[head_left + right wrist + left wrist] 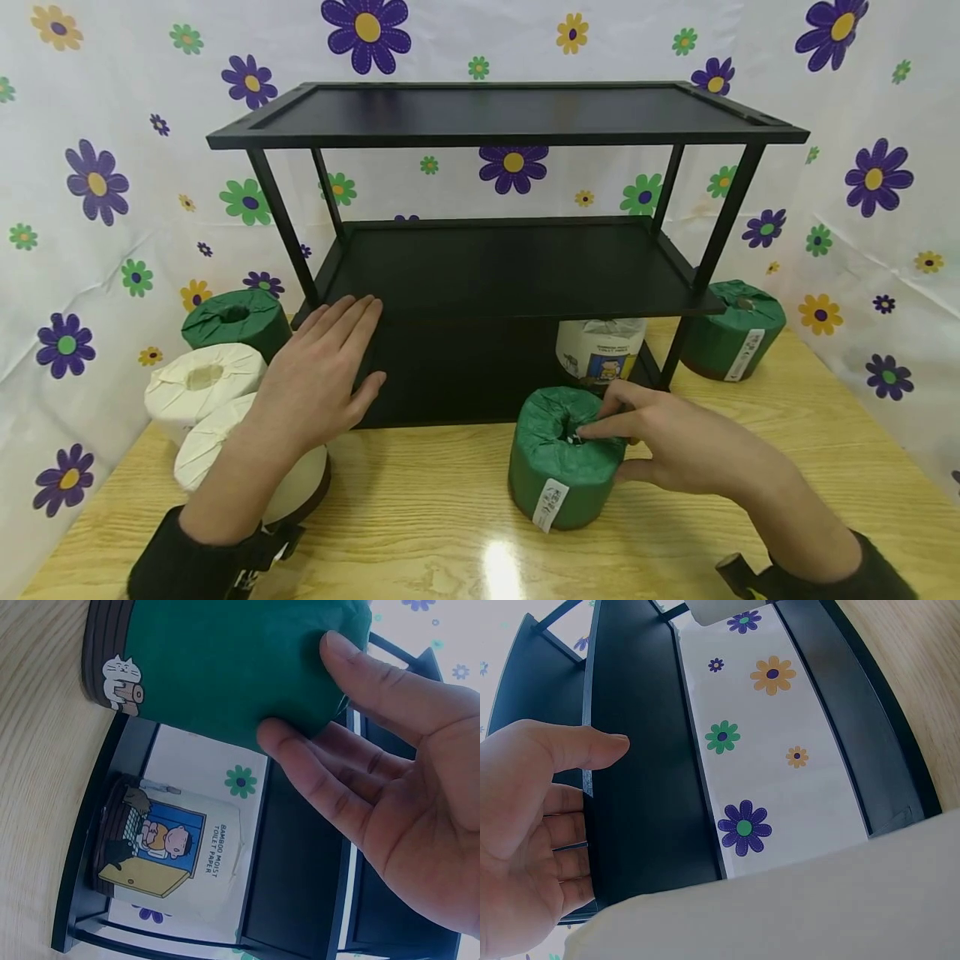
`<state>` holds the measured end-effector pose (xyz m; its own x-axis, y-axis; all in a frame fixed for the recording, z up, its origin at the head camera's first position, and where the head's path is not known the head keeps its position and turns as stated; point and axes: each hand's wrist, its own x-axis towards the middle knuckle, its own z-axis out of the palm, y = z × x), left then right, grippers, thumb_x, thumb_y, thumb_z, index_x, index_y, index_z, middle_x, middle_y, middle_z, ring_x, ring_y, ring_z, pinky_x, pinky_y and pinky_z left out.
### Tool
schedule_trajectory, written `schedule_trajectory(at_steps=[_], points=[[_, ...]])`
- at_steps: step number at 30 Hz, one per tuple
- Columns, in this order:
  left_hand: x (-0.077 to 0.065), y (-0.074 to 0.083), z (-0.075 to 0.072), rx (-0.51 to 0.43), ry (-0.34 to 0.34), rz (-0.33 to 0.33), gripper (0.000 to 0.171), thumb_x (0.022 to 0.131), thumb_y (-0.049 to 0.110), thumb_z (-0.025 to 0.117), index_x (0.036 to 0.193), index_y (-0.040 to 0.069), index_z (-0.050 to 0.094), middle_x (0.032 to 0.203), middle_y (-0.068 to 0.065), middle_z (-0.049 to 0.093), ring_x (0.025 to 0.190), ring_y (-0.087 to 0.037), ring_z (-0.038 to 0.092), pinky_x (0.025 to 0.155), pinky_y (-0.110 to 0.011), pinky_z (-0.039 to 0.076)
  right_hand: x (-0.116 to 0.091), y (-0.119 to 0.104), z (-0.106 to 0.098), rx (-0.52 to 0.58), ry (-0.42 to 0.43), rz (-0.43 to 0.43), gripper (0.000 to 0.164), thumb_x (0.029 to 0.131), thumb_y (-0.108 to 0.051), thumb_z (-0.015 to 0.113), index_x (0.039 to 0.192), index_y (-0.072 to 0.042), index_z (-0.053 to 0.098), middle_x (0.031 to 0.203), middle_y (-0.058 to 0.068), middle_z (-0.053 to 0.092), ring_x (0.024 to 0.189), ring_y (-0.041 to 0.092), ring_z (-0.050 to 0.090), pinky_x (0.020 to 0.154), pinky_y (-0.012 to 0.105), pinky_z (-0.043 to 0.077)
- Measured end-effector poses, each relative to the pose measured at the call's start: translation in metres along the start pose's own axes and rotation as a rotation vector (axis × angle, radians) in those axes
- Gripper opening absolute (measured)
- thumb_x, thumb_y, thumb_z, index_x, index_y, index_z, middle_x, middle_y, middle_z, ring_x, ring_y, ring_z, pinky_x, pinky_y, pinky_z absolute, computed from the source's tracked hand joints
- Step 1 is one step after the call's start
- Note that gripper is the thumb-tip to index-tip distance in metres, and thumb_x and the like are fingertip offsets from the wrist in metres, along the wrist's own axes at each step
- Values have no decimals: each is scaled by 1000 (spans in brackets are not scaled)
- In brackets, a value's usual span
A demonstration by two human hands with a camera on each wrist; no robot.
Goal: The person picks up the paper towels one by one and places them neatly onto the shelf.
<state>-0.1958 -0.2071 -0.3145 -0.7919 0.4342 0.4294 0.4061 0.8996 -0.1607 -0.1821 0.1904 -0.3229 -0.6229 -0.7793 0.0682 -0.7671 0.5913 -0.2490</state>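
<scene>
My right hand (675, 442) grips a green-wrapped toilet paper roll (555, 492), its fingers at the top hole and its thumb against the side. In the right wrist view, the roll (217, 667) shows a white cat print near its dark base. A white toilet paper roll (588, 350), printed "bamboo moist toilet paper" (214, 851), stands on the rack's bottom level. My left hand (318, 375) lies with straight fingers at the front left edge of the middle shelf (480, 267). Nothing is held in it; the left wrist view shows its thumb and palm side.
The black rack (510, 140) has three levels. Left of it stand a green roll (255, 329) and two white rolls (225, 379), one partly behind my left forearm. Another green roll (720, 342) stands right of the rack on the wooden table (420, 500). A flowered cloth (450, 50) hangs behind.
</scene>
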Motion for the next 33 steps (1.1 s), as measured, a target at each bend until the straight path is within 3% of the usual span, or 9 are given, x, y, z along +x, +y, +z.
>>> schedule_trajectory(at_steps=[5,12,20,33], points=[[1,0,0,0,13,11,77,87,31,72,149,-3,40,152,-23,44,141,-41,41,116,-56,34,0,-2,-1,46,-9,0,48,79,-17,84,125,-17,71,106,-4,53,82,5,56,70,19,54],[1,0,0,-2,18,14,77,87,31,72,149,-3,41,152,-23,44,140,-41,42,116,-56,34,-8,8,-11,147,-2,12,45,82,-16,82,125,-19,70,117,-2,62,91,6,65,77,24,59],[1,-1,0,-1,5,4,77,87,31,72,149,-2,40,153,-23,44,141,-41,41,117,-56,33,-8,13,-12,52,62,-43,36,83,-4,78,113,-24,75,112,-5,65,94,11,63,78,25,58],[1,0,0,-4,12,5,78,86,32,73,149,-2,41,152,-23,44,141,-41,41,117,-56,33,-6,13,-8,37,65,-47,27,82,-8,80,103,-24,77,107,-7,64,92,10,63,77,27,59]])
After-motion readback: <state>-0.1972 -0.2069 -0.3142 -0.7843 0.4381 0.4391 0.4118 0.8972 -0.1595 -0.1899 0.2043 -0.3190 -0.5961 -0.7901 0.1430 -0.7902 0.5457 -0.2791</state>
